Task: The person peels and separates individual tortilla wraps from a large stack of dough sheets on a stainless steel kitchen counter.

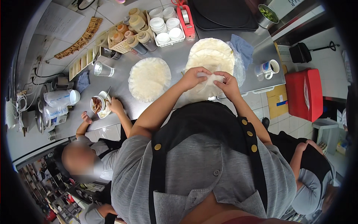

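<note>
Both my hands are at the near part of a pile of round, flat dough sheets (211, 51) in clear plastic. My left hand (195, 78) pinches a thin, whitish, translucent sheet (208, 84) between thumb and fingers. On the other side of the same sheet, my right hand (228, 84) grips it with thumb and fingertips. The two hands are close together. Another pale round of dough sheets (150, 79), with a crimped plastic rim, lies flat on the steel counter (120, 67) left of my forearms. Whether the thin sheet is plastic or dough I cannot tell.
A mug (270, 69) and blue cloth (242, 50) lie right. Squeeze bottles (138, 23), stacked white dishes (157, 25) and a red tape dispenser (186, 21) line the back. A glass (103, 69) stands left, near a co-worker (103, 159) with food bowls (98, 104). Another person (310, 168) is at right.
</note>
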Demonstrator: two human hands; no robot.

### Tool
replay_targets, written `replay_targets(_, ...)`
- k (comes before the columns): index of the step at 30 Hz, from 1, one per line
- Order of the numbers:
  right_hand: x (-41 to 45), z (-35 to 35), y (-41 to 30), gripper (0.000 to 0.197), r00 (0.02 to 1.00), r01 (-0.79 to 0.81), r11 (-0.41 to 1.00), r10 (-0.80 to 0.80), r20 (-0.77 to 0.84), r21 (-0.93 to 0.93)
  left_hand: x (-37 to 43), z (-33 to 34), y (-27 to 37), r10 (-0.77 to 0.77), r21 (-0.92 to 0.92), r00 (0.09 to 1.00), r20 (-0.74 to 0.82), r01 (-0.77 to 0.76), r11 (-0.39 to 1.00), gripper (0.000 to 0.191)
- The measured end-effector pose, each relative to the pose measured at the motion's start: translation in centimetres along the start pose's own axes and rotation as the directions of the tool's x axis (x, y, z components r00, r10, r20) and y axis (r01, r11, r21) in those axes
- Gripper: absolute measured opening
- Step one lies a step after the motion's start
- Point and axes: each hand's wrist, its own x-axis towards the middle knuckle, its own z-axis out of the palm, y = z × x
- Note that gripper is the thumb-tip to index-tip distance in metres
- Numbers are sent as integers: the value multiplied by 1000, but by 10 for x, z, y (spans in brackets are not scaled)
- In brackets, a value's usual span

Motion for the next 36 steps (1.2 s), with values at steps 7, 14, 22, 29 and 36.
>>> replay_targets(7,8,-14,-13,41,990,80,979,-57,127,-186,-10,-31,7,-323,-397,934,153,357,846,32)
replay_targets(14,5,-23,-17,41,999,2,997,1,43,-74,-22,-52,-33,-314,-581,946,-80,212,786,41)
replay_targets(22,-3,-34,2,38,989,150,978,-146,37,-148,-25,-57,-46,-341,-644,934,108,327,692,52)
replay_targets(29,-3,-20,-7,42,970,145,988,-130,206,-58,-18,-29,-14,-319,-448,938,138,346,824,44)
replay_targets(36,-12,-21,-42,60,963,119,985,-85,255,-121,-11,-39,-33,-360,-318,907,218,415,853,45)
